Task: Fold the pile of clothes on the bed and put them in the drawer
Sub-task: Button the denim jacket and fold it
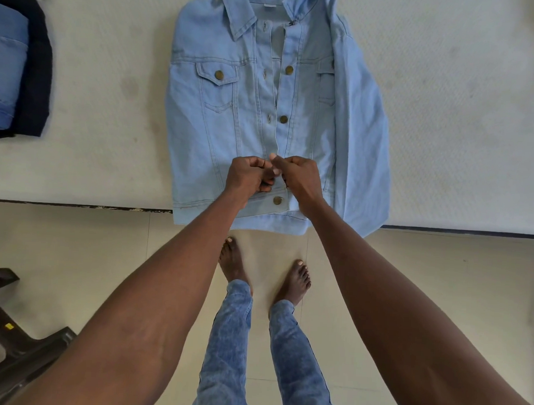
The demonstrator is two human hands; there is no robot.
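A light blue denim jacket [233, 114] lies flat, front up, on the white bed [111, 85], its hem hanging slightly over the bed's near edge. Its right sleeve is folded in along the right side. Brass buttons run down the front opening. My left hand [249, 176] and my right hand [295, 177] meet at the front opening just above the bottom button. Both hands have curled fingers that pinch the two front edges of the jacket together there.
A stack of folded clothes [16, 71], blue denim on a dark navy garment, sits at the bed's left edge. A dark brown plastic chair [8, 337] stands on the tiled floor at lower left. My bare feet stand close to the bed.
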